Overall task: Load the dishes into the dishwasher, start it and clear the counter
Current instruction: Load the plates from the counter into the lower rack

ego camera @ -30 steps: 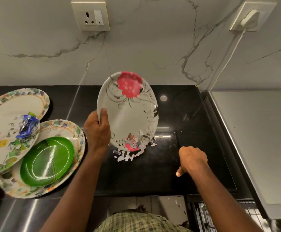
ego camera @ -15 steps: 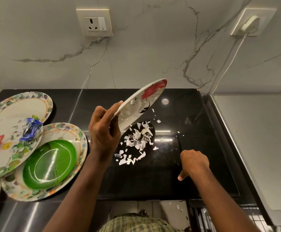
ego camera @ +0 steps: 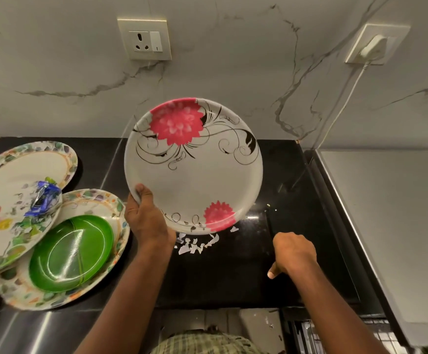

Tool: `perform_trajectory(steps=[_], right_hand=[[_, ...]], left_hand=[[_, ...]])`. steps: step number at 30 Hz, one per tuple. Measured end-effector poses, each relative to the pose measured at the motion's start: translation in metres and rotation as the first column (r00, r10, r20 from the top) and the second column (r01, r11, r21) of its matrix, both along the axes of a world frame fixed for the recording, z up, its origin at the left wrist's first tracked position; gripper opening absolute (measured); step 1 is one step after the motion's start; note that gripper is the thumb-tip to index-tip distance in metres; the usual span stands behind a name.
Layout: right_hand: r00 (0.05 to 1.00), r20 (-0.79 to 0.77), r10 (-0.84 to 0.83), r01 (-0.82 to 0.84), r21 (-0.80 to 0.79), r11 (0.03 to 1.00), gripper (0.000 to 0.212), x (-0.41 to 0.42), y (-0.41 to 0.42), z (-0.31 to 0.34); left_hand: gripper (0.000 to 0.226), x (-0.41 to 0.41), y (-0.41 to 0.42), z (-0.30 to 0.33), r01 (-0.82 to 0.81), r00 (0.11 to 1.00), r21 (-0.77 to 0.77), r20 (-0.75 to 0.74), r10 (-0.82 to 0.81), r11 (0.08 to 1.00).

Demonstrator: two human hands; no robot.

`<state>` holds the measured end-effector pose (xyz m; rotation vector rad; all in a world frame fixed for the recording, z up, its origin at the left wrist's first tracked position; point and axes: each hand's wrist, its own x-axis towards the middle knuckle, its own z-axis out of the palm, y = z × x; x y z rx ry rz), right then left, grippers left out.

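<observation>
- While the left hand (ego camera: 147,221) grips the floral plate (ego camera: 195,169) by its rim at 7 o'clock, thumb on top, the plate is raised above the counter (ego camera: 233,272), tilted with its face toward the camera and bare of scraps.
- White scraps (ego camera: 195,245) lie on the counter just under the plate's 6 o'clock edge, with a few flecks toward 3 o'clock.
- Right hand (ego camera: 293,254) is loosely curled and holds nothing, knuckles up above the counter at 4 o'clock from the plate.
- At 9 o'clock sit the other dishes: a green plate (ego camera: 71,254) nested in a leafy plate (ego camera: 110,205), more leafy plates overlapping it, one carrying a blue wrapper (ego camera: 43,198).
- A dishwasher rack (ego camera: 307,333) shows at the frame's 5 o'clock edge; whether any dishes are in it cannot be told.
- Judged from this, the task is early: one plate looks ready to load, the stack waits, and scraps and wrapper are yet to be cleared.
</observation>
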<state>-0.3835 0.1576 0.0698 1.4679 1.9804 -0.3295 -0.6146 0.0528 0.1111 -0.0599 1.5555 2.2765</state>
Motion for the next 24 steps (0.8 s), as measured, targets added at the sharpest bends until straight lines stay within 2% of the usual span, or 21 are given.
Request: perform_trajectory(steps=[3, 6, 9, 11, 12, 13, 14, 15, 16, 17, 18, 20, 22, 24], right_hand=[[1.0, -0.022, -0.008, 0.009, 0.008, 1.0, 0.055, 0.005, -0.001, 0.002], [0.996, -0.087, -0.027, 0.029, 0.022, 0.999, 0.05, 0.012, -0.005, 0.001], [0.974, -0.218, -0.056, 0.077, 0.091, 0.993, 0.039, 0.03, -0.011, -0.012], [0.915, -0.374, -0.149, 0.194, 0.086, 0.977, 0.031, 0.049, -0.012, -0.025], [0.848, -0.485, -0.217, 0.274, 0.049, 0.961, 0.028, 0.058, -0.012, -0.029], [0.724, -0.617, -0.307, 0.374, -0.023, 0.927, 0.029, 0.066, -0.013, -0.03], [0.512, -0.743, -0.432, 0.488, -0.163, 0.858, 0.035, 0.071, -0.015, -0.027], [0.22, -0.803, -0.553, 0.55, -0.366, 0.751, 0.042, 0.073, -0.018, -0.021], [-0.05, -0.775, -0.63, 0.523, -0.558, 0.644, 0.047, 0.074, -0.02, -0.015], [-0.225, -0.72, -0.657, 0.462, -0.672, 0.579, 0.05, 0.075, -0.023, -0.007], [-0.299, -0.684, -0.665, 0.414, -0.721, 0.556, 0.052, 0.073, -0.026, 0.001], [-0.345, -0.684, -0.643, 0.385, -0.728, 0.567, 0.051, 0.076, -0.029, 0.008], [-0.392, -0.727, -0.564, 0.455, -0.686, 0.568, 0.041, 0.083, -0.028, 0.008], [-0.424, -0.769, -0.478, 0.587, -0.635, 0.502, 0.032, 0.098, -0.029, 0.005]], left_hand=[[0.017, 0.003, -0.005, -0.008, 0.042, 0.991, -0.049, 0.128, -0.035, 0.998], [0.022, 0.006, -0.012, -0.014, 0.11, 0.979, -0.109, 0.181, -0.089, 0.988], [0.02, 0.01, -0.019, -0.021, 0.187, 0.961, -0.163, 0.232, -0.147, 0.969], [0.023, 0.015, -0.022, -0.024, 0.225, 0.946, -0.172, 0.274, -0.173, 0.959], [0.025, 0.018, -0.023, -0.025, 0.244, 0.941, -0.178, 0.28, -0.189, 0.953], [0.027, 0.021, -0.024, -0.026, 0.261, 0.938, -0.179, 0.28, -0.206, 0.948], [0.028, 0.025, -0.025, -0.027, 0.278, 0.934, -0.179, 0.281, -0.222, 0.944], [0.03, 0.029, -0.026, -0.026, 0.294, 0.93, -0.178, 0.282, -0.238, 0.939], [0.032, 0.034, -0.026, -0.026, 0.315, 0.924, -0.179, 0.284, -0.258, 0.932], [0.033, 0.04, -0.025, -0.026, 0.34, 0.915, -0.176, 0.287, -0.282, 0.924], [0.034, 0.046, -0.025, -0.025, 0.371, 0.904, -0.167, 0.291, -0.314, 0.914], [0.036, 0.062, -0.02, -0.025, 0.454, 0.871, -0.147, 0.28, -0.404, 0.879], [0.039, 0.078, -0.015, -0.023, 0.534, 0.834, -0.14, 0.249, -0.492, 0.834], [0.04, 0.093, -0.009, -0.02, 0.604, 0.793, -0.14, 0.208, -0.573, 0.784]])
